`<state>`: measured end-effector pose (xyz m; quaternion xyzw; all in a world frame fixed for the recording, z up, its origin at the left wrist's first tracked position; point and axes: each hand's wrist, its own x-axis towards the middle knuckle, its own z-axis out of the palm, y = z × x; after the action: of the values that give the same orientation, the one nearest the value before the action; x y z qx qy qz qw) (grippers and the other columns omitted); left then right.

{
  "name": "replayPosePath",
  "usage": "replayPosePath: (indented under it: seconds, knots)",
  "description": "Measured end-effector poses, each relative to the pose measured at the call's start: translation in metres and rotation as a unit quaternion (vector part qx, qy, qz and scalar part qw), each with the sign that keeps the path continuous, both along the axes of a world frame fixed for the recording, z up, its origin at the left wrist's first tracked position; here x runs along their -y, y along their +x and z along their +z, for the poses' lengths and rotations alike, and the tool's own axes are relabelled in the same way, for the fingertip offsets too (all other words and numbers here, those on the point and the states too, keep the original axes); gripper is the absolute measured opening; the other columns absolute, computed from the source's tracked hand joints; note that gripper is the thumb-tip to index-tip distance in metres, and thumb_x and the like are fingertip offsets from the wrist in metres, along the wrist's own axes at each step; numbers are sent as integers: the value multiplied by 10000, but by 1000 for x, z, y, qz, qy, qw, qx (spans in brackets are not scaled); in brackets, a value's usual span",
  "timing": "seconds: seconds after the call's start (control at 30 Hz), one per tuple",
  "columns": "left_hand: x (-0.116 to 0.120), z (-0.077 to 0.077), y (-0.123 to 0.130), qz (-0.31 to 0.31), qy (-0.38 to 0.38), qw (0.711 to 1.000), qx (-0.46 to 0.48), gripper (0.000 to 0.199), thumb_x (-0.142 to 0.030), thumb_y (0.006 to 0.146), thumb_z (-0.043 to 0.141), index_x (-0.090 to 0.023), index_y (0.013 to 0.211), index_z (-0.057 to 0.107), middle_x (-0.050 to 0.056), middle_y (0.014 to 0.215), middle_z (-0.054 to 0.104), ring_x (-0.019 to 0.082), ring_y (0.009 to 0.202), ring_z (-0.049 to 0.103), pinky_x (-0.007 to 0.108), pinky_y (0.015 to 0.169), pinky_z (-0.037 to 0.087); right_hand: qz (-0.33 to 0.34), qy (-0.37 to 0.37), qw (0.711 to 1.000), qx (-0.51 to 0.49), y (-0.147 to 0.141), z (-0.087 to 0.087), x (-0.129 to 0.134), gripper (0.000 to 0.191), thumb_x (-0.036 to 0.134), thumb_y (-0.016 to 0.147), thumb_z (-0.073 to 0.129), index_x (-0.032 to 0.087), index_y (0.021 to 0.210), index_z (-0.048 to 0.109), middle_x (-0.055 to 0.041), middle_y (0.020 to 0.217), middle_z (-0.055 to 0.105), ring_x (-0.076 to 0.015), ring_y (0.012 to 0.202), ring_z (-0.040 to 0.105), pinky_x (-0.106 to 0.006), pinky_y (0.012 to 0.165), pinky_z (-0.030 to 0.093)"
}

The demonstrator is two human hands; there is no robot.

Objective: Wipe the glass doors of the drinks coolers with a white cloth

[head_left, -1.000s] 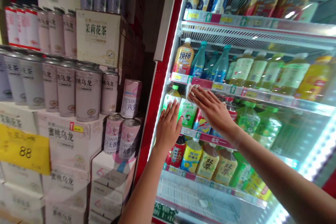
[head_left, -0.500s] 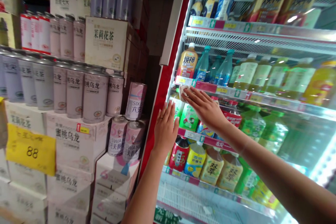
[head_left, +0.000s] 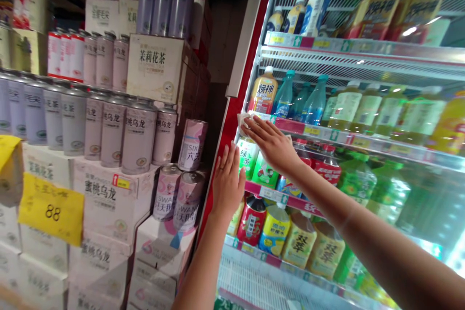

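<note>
My right hand (head_left: pixel 272 145) lies flat on the glass door (head_left: pixel 363 247) of a drinks cooler, fingers pointing up and left. Beneath its palm and fingers is a white cloth (head_left: pixel 244 123), pressed to the glass; it sticks out past the fingertips, at the door's red frame (head_left: pixel 237 112). Lower and to the left, my left hand (head_left: pixel 228 181) rests with straight fingers against the door's edge, holding nothing. A ring is on one of its fingers. Behind the glass, green tea bottles (head_left: pixel 247 155) show between the two hands.
Shelves (head_left: pixel 378 143) inside the cooler carry several rows of bottles. Left of the door stand stacked cartons (head_left: pixel 105 203), with tall cans (head_left: pixel 140 135) and pink cans (head_left: pixel 192 143) on top. A yellow price sign (head_left: pixel 51 208) hangs on the cartons.
My right hand has slid left with the cloth, which now reaches the red frame. My left hand stays by the door's edge. The whole view has shifted slightly.
</note>
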<state>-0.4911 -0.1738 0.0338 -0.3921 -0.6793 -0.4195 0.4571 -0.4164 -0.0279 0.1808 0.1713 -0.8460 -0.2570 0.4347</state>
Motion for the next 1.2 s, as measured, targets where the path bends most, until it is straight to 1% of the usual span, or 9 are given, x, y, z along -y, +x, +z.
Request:
replayPosePath:
  seconds: [0.13, 0.23, 0.37, 0.53, 0.7, 0.83, 1.0, 1.1, 1.2]
  knots:
    - [3, -1, 0, 2, -5, 1000, 2, 747, -249, 1144, 360, -279, 1765, -53, 109, 1821, 260, 269, 1695, 175, 569, 1366, 337, -1, 25, 999, 23, 13, -3, -9, 832, 73, 1063, 476, 442, 1735, 151, 51, 1752, 373, -226, 1642, 326, -549, 1353, 381]
    - [5, 0, 1, 0, -4, 1000, 7, 737, -255, 1144, 356, -273, 1766, -39, 106, 1821, 261, 269, 1697, 172, 565, 1366, 339, -9, 14, 1000, -2, 17, -2, -12, 835, 56, 1058, 463, 427, 1739, 154, 39, 1755, 368, -235, 1643, 330, -566, 1353, 375]
    - [5, 1, 4, -3, 3, 1000, 4, 731, -263, 1147, 345, -287, 1766, -43, 104, 1822, 264, 267, 1696, 183, 570, 1374, 326, -22, -28, 998, -43, -1, 2, -1, 824, 37, 1038, 448, 391, 1741, 205, 20, 1764, 351, -261, 1655, 302, -592, 1359, 354]
    - [3, -2, -1, 5, 11, 1000, -3, 730, -262, 1150, 343, -300, 1765, -47, 115, 1817, 284, 268, 1694, 200, 576, 1372, 336, -6, -13, 1000, -17, -24, 4, 19, 772, 53, 1052, 442, 403, 1721, 281, 45, 1755, 370, -232, 1658, 297, -565, 1371, 341]
    - [7, -4, -6, 15, 16, 1000, 8, 738, -261, 1145, 344, -299, 1766, -53, 102, 1820, 282, 262, 1694, 211, 550, 1359, 368, -2, 23, 999, 24, -13, 2, 14, 713, 58, 1063, 448, 374, 1696, 360, 40, 1737, 405, -215, 1650, 315, -538, 1368, 351]
    - [11, -4, -8, 15, 15, 999, 27, 730, -260, 1143, 341, -299, 1768, -33, 90, 1826, 256, 261, 1697, 204, 555, 1354, 368, -8, 17, 1000, 12, -7, 0, 8, 807, -10, 1017, 446, 399, 1703, 328, 54, 1737, 397, -213, 1647, 315, -551, 1368, 351]
    - [10, -7, -14, 24, 24, 999, 23, 720, -269, 1145, 336, -302, 1769, -22, 103, 1815, 289, 271, 1692, 219, 574, 1344, 372, -10, -17, 999, -28, -29, 6, 25, 780, 10, 1029, 426, 379, 1709, 333, 34, 1747, 383, -227, 1656, 301, -560, 1374, 339]
    - [10, -9, -19, 40, 35, 998, 22, 713, -260, 1140, 337, -290, 1772, 8, 111, 1806, 313, 272, 1686, 242, 567, 1341, 374, -8, -11, 1000, -20, -41, 9, 37, 694, 59, 1066, 419, 364, 1689, 391, 31, 1737, 420, -214, 1657, 299, -534, 1379, 332]
    - [11, -10, -24, 63, 35, 997, 32, 716, -249, 1132, 343, -271, 1773, 25, 110, 1804, 313, 270, 1683, 256, 570, 1344, 366, -2, 13, 1000, 9, -39, 9, 37, 641, 103, 1092, 434, 364, 1677, 414, 36, 1733, 437, -203, 1654, 308, -521, 1377, 337]
